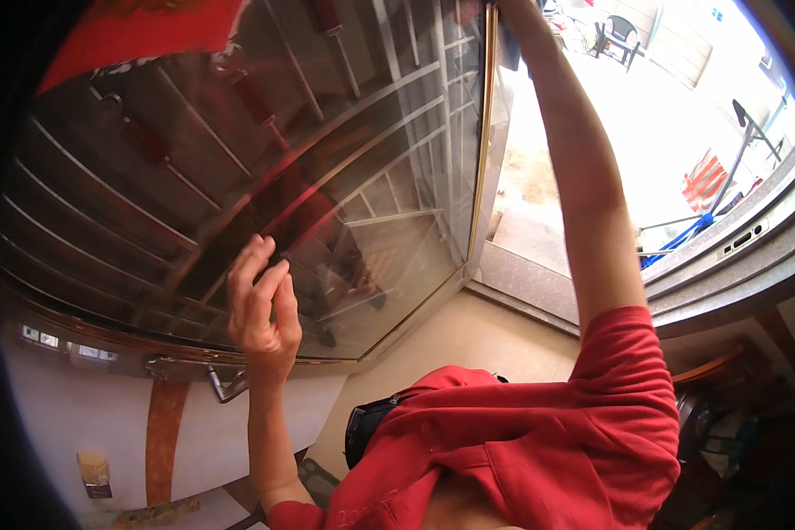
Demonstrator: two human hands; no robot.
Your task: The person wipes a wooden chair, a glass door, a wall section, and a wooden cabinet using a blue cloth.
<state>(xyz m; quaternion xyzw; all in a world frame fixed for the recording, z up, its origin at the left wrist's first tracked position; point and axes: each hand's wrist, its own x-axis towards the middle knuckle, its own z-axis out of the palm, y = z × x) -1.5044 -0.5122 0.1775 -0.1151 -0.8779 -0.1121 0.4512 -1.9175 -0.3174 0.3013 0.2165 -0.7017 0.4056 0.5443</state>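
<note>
A large glass door panel (397,265) fills the left and middle of the view, with metal bars (205,156) behind or reflected in it. My left hand (265,305) is raised in front of the glass, its fingers bent and a little apart. Nothing is plainly held in it; I cannot tell whether the fingertips touch the pane. My right arm reaches up to the panel's gold-coloured upright edge (487,132). Only part of my right hand (513,8) shows at the top rim, so its grip is hidden. A dark bluish cloth-like thing (510,56) hangs just below that hand.
A metal lever handle (225,384) juts from the door frame below my left wrist. To the right is a doorway with a stone sill (527,268) and sliding-door tracks (735,285). Outside stand a dark plastic chair (619,40) and a red-and-white striped item (704,177).
</note>
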